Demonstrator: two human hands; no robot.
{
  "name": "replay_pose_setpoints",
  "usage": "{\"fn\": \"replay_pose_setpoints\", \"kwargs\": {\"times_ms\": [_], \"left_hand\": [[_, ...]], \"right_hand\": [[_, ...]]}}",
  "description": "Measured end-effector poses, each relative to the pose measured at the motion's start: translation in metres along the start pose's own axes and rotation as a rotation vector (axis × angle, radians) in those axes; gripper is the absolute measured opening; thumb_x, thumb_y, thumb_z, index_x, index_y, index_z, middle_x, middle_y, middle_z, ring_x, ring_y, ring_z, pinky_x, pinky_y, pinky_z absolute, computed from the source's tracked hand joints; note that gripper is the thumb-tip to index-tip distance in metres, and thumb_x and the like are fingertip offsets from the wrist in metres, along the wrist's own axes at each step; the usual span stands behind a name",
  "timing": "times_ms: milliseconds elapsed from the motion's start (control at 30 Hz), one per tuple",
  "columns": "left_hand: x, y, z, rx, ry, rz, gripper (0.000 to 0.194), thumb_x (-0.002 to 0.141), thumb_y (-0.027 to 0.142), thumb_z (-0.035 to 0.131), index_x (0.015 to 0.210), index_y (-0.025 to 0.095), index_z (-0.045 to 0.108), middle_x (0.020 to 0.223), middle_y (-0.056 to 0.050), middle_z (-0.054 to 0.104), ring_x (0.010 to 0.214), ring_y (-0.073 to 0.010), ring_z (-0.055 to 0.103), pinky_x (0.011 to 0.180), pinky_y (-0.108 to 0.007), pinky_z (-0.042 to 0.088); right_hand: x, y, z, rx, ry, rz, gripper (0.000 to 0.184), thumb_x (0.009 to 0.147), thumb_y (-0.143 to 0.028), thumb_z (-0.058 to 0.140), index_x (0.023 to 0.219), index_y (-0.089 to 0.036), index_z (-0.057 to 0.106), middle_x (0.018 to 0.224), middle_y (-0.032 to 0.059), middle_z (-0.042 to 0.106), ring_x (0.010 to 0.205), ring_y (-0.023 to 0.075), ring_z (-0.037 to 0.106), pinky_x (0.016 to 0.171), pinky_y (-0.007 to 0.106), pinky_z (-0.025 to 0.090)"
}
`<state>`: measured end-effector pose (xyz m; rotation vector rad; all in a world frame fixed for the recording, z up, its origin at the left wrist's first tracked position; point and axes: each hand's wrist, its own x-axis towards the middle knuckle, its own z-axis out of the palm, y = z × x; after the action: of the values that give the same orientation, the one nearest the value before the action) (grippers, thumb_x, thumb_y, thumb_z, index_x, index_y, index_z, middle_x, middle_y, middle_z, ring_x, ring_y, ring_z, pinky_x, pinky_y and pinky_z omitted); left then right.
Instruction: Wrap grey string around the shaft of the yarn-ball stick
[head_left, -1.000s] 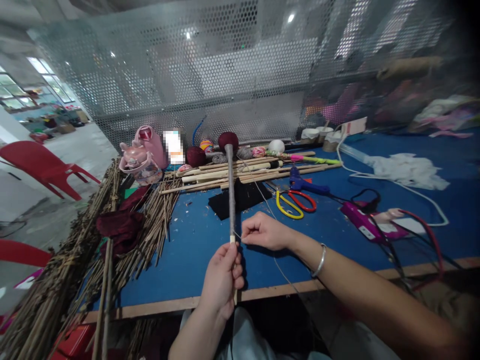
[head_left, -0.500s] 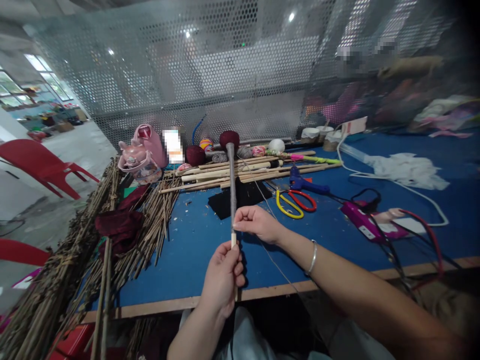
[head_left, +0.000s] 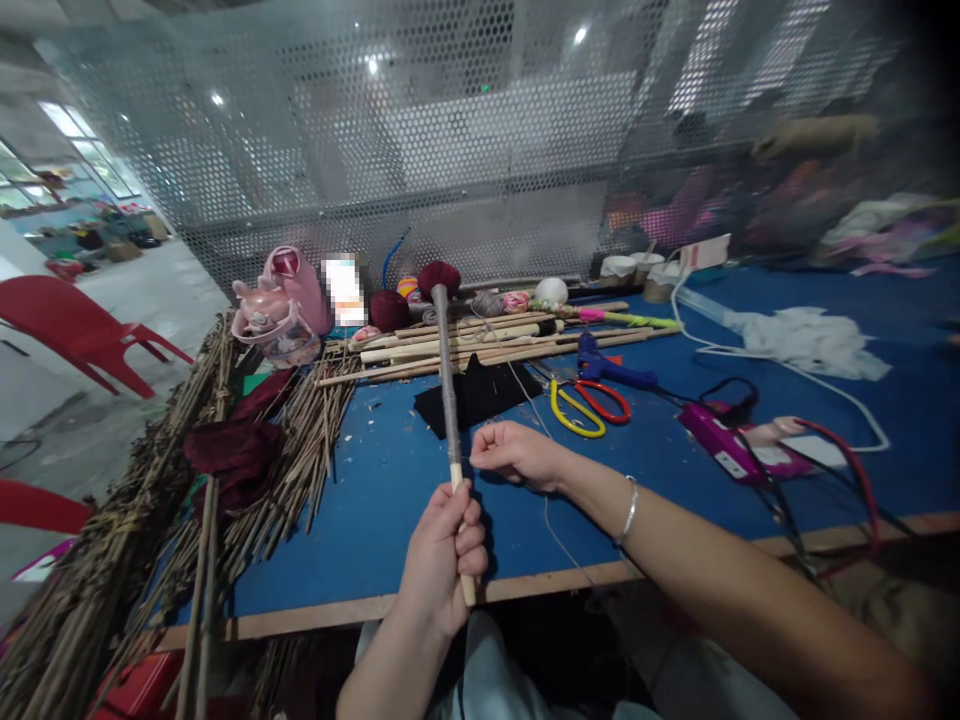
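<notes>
My left hand is wrapped round the bare lower end of a wooden stick. Grey yarn covers the stick's upper length, and a dark red ball tops its far end. Just right of the stick, my right hand pinches a thin grey yarn between thumb and forefinger. The yarn runs from the stick to those fingers, and a loose length hangs toward the table's front edge. Beyond the hands lies a black cloth on the blue table.
Scissors with yellow and red handles lie right of the cloth, near a blue glue gun. A purple power strip with cables sits at right. Wooden sticks and yarn balls lie behind; bundled twigs fill the left.
The stick's far end has tilted left, and its lower end shows more below my left hand. My right hand has moved slightly away from the stick, still pinching the yarn.
</notes>
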<state>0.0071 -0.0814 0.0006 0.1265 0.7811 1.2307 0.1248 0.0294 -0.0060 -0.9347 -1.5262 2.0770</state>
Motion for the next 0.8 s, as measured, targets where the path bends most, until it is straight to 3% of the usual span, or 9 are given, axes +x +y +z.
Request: {"fn": "replay_pose_setpoints", "kwargs": {"times_ms": [200, 400, 567, 667, 733, 800], "left_hand": [[-0.003, 0.002, -0.001, 0.074, 0.019, -0.059, 0.020, 0.074, 0.026, 0.057, 0.090, 0.016, 0.049, 0.073, 0.000, 0.051, 0.049, -0.0035, 0.046, 0.039, -0.013, 0.037], [-0.008, 0.007, -0.002, -0.175, -0.011, -0.150, 0.019, 0.079, 0.028, 0.050, 0.093, 0.015, 0.050, 0.051, 0.008, 0.025, 0.036, 0.0004, 0.025, 0.030, -0.007, 0.014], [-0.013, 0.003, -0.005, -0.337, -0.135, -0.292, 0.020, 0.080, 0.032, 0.049, 0.089, 0.015, 0.050, 0.048, 0.009, 0.018, 0.033, 0.0003, 0.019, 0.029, -0.007, 0.009], [-0.014, -0.005, -0.004, -0.343, -0.181, -0.267, 0.020, 0.080, 0.034, 0.048, 0.083, 0.015, 0.050, 0.046, 0.009, 0.018, 0.032, 0.0000, 0.019, 0.029, -0.008, 0.010], [-0.014, -0.009, -0.001, -0.242, -0.123, -0.217, 0.023, 0.079, 0.037, 0.048, 0.082, 0.015, 0.049, 0.046, 0.008, 0.026, 0.033, -0.0006, 0.024, 0.028, -0.008, 0.015], [-0.014, -0.010, 0.004, -0.040, -0.025, -0.124, 0.027, 0.078, 0.039, 0.049, 0.089, 0.015, 0.049, 0.054, 0.004, 0.043, 0.038, -0.0030, 0.038, 0.030, -0.011, 0.027]], "right_hand": [[-0.002, 0.000, -0.004, 0.091, -0.067, 0.047, 0.022, 0.063, -0.027, 0.065, 0.066, -0.015, 0.047, 0.038, -0.0115, 0.032, 0.029, 0.0008, 0.015, 0.029, 0.016, 0.009], [-0.002, 0.002, 0.002, 0.164, -0.138, 0.050, 0.020, 0.067, -0.025, 0.062, 0.079, -0.016, 0.049, 0.044, -0.0112, 0.031, 0.033, 0.0010, 0.014, 0.029, 0.015, 0.008], [-0.004, 0.002, 0.005, 0.131, -0.184, -0.006, 0.032, 0.069, -0.026, 0.061, 0.097, -0.016, 0.051, 0.044, -0.0113, 0.034, 0.031, 0.0013, 0.016, 0.029, 0.016, 0.008], [-0.005, 0.002, 0.005, 0.112, -0.176, -0.039, 0.034, 0.069, -0.025, 0.061, 0.100, -0.015, 0.051, 0.044, -0.0113, 0.034, 0.030, 0.0013, 0.017, 0.029, 0.017, 0.009], [-0.005, 0.003, 0.005, 0.110, -0.160, -0.042, 0.032, 0.069, -0.025, 0.061, 0.098, -0.015, 0.052, 0.044, -0.0112, 0.034, 0.030, 0.0011, 0.016, 0.029, 0.017, 0.008], [-0.003, 0.003, 0.004, 0.092, -0.145, -0.052, 0.029, 0.069, -0.024, 0.061, 0.094, -0.013, 0.053, 0.043, -0.0110, 0.034, 0.030, 0.0011, 0.017, 0.029, 0.017, 0.008]]}}
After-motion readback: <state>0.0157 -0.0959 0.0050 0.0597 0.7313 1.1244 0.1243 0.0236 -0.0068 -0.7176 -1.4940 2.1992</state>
